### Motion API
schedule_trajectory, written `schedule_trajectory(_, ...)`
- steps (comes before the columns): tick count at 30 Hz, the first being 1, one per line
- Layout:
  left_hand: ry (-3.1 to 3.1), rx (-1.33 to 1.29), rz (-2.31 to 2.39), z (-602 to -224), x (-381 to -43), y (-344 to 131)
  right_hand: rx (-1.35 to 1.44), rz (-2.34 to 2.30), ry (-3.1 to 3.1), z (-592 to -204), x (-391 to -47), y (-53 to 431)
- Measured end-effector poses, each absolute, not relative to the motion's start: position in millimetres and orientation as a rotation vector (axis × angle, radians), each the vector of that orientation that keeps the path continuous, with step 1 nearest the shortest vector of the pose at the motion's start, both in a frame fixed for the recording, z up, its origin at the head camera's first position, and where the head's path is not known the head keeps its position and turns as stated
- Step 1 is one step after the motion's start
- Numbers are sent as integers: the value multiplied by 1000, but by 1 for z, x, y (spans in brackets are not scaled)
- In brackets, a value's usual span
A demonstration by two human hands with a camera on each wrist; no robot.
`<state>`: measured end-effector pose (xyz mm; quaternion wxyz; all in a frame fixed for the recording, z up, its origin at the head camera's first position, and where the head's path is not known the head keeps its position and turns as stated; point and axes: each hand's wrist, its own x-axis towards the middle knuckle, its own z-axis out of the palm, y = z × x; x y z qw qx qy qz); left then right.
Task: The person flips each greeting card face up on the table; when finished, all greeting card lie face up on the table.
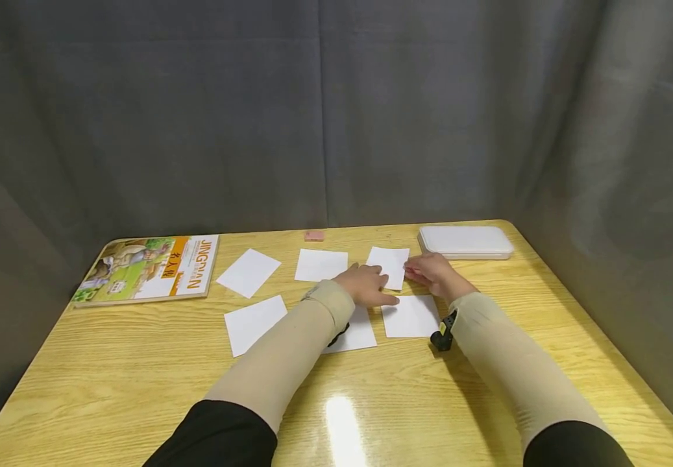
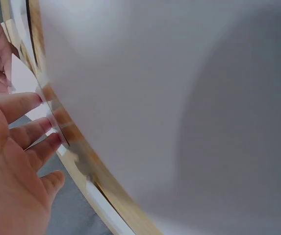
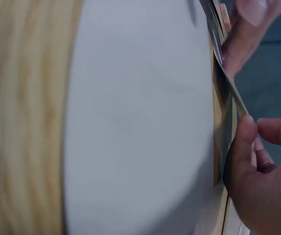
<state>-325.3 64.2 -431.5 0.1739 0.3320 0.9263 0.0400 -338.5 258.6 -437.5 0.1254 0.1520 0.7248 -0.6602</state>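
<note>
In the head view, a white paper card [image 1: 391, 261] lies between my two hands at the back of the table. My right hand [image 1: 437, 272] pinches its right edge, thumb against fingers, and in the right wrist view that edge of the card [image 3: 237, 98] looks tilted up. With fingers spread, my left hand [image 1: 365, 285] reaches to the card's left side, fingertips right at its surface. Below lies another white card [image 1: 411, 318]. My left forearm partly covers a third card [image 1: 359, 332].
More white cards lie to the left, including a back card [image 1: 321, 264], a tilted card [image 1: 248, 272] and a front card [image 1: 253, 323]. A pink eraser [image 1: 314, 236] sits near the back edge. A book [image 1: 149, 269] is at far left, a white case [image 1: 466, 242] at back right.
</note>
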Motion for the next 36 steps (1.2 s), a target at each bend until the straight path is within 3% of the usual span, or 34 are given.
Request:
schedule_trajectory(11,2630,944,432,-433,-325,51,324,-1792,2227,-441,-335,253)
schedule_trajectory(27,2536,266,1505,-421,-330,20,54,-1905,2175,-423,-333,248)
schedule_trajectory(36,2532,173,1626,-423,-330,7,33,-1855,2200,-424,-329,245)
